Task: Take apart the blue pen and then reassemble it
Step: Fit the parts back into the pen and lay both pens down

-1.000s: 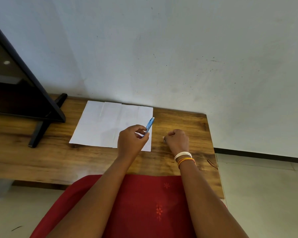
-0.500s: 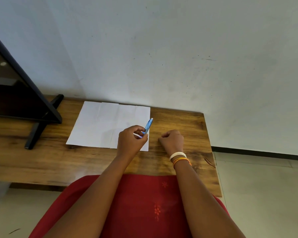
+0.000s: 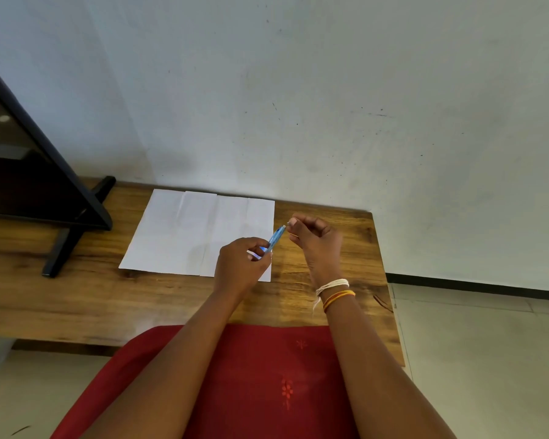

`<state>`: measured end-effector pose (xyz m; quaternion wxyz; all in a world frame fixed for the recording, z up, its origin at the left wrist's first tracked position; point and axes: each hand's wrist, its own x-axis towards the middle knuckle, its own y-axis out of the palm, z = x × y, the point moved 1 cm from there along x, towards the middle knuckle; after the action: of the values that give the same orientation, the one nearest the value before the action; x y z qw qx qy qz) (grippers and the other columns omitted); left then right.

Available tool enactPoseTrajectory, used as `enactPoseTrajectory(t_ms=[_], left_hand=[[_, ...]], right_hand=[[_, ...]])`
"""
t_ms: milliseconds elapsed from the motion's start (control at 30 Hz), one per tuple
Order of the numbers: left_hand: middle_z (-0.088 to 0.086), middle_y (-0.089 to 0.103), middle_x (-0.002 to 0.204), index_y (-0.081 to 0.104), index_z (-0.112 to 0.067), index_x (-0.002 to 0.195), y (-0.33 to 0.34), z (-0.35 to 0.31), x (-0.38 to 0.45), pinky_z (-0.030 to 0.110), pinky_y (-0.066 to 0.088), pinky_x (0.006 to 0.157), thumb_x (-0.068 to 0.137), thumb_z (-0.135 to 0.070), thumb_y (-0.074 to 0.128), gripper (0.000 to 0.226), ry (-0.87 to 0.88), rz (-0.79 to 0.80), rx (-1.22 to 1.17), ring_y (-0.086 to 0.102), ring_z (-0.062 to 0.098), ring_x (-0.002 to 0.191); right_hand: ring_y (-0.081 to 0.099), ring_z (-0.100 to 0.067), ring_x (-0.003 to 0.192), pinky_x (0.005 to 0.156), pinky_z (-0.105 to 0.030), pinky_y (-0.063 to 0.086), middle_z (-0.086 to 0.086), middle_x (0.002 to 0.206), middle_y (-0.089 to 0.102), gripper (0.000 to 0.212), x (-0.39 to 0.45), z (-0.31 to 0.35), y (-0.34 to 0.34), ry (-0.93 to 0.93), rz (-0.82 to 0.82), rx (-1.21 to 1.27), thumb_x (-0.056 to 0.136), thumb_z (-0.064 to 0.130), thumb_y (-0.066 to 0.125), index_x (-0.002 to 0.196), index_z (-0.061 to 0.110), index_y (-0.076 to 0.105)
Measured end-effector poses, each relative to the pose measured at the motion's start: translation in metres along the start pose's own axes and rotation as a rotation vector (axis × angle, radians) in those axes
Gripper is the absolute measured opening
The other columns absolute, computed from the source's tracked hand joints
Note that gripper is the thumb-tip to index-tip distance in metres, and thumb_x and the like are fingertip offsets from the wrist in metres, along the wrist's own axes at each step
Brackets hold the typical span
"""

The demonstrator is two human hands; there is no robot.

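My left hand [image 3: 241, 264] grips the lower half of the blue pen [image 3: 275, 238] just above the right edge of the white paper [image 3: 191, 232]. The pen slants up and to the right. My right hand [image 3: 316, 240] is raised off the table with thumb and forefinger pinched at the pen's upper end, where a small pale piece [image 3: 287, 224] shows. I cannot tell whether that piece is attached to the pen or separate. The rest of the pen is hidden inside my left fist.
The creased paper lies on a wooden table [image 3: 61, 299] against a white wall. A black screen on a foot [image 3: 73, 229] stands at the left. The table's right edge [image 3: 384, 280] drops to a tiled floor. My red-clothed lap [image 3: 267, 375] is below.
My right hand has lifted from its fist on the table and come left to the pen's upper end. My left hand keeps hold of the pen, nearly still.
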<state>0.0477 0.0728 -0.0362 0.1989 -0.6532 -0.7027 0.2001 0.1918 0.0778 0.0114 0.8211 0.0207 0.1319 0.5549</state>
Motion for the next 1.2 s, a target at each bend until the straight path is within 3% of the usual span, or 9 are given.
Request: enactPoseTrajectory(t_ms=[333, 633, 767, 900, 967, 1100, 1200], left_hand=[[0.002, 0.074, 0.100, 0.073, -0.020, 0.103, -0.002, 0.001, 0.000, 0.010, 0.044, 0.056, 0.078, -0.033, 0.074, 0.028, 0.018, -0.017, 0.020, 0.058, 0.000, 0.061], [0.004, 0.073, 0.102, 0.074, -0.018, 0.103, -0.003, -0.006, -0.004, 0.006, 0.040, 0.055, 0.082, -0.023, 0.071, 0.022, 0.026, -0.019, -0.038, 0.056, 0.000, 0.066], [0.002, 0.073, 0.100, 0.074, -0.015, 0.104, -0.004, -0.009, 0.001, 0.002, 0.044, 0.054, 0.083, -0.019, 0.070, 0.021, -0.011, 0.015, -0.115, 0.059, 0.003, 0.070], [0.003, 0.073, 0.087, 0.074, -0.014, 0.103, -0.005, -0.011, 0.004, 0.023, 0.056, 0.059, 0.084, -0.016, 0.069, 0.020, -0.087, 0.097, -0.259, 0.064, 0.011, 0.070], [-0.002, 0.071, 0.081, 0.074, -0.013, 0.102, -0.005, -0.012, 0.004, 0.021, 0.056, 0.052, 0.084, -0.017, 0.069, 0.019, -0.123, 0.131, -0.306, 0.066, 0.012, 0.067], [0.003, 0.075, 0.086, 0.075, -0.019, 0.084, -0.009, -0.014, 0.004, 0.016, 0.051, 0.052, 0.085, -0.031, 0.067, 0.015, -0.253, 0.158, -0.392, 0.068, 0.007, 0.063], [0.003, 0.072, 0.089, 0.073, -0.016, 0.087, -0.014, -0.013, 0.005, 0.022, 0.052, 0.060, 0.092, -0.040, 0.053, 0.031, -0.441, 0.194, -0.470, 0.068, 0.015, 0.071]], right_hand=[[0.073, -0.020, 0.083, 0.074, -0.032, 0.061, -0.006, 0.086, 0.076, 0.009, 0.003, -0.004, 0.000, -0.097, 0.007, -0.268, 0.084, 0.007, 0.072, 0.091, 0.010, 0.076], [0.073, -0.021, 0.085, 0.072, -0.028, 0.061, -0.009, 0.090, 0.075, 0.012, 0.004, -0.006, -0.001, -0.106, 0.005, -0.290, 0.087, 0.008, 0.069, 0.098, 0.006, 0.075], [0.072, -0.020, 0.086, 0.073, -0.029, 0.060, -0.011, 0.096, 0.073, 0.017, 0.001, -0.008, 0.002, 0.059, 0.070, -0.060, 0.089, 0.008, 0.066, 0.106, 0.005, 0.070], [0.066, -0.017, 0.095, 0.094, -0.037, 0.048, -0.005, 0.097, 0.070, 0.022, 0.002, -0.012, 0.003, 0.229, 0.238, 0.034, 0.100, 0.022, 0.050, 0.101, 0.011, 0.069], [0.065, -0.022, 0.099, 0.098, -0.040, 0.046, -0.009, 0.099, 0.071, 0.033, -0.001, -0.013, 0.005, 0.261, 0.304, 0.090, 0.104, 0.027, 0.040, 0.098, 0.010, 0.068], [0.057, -0.018, 0.066, 0.076, -0.038, 0.049, -0.003, 0.065, 0.052, 0.036, 0.001, -0.009, 0.009, 0.375, 0.166, 0.526, 0.102, 0.040, 0.039, 0.085, 0.015, 0.058], [0.036, -0.014, 0.050, 0.061, -0.029, 0.036, 0.001, 0.055, 0.036, 0.048, 0.011, -0.002, -0.001, 0.435, 0.070, 0.723, 0.096, 0.057, 0.037, 0.071, 0.017, 0.049]])
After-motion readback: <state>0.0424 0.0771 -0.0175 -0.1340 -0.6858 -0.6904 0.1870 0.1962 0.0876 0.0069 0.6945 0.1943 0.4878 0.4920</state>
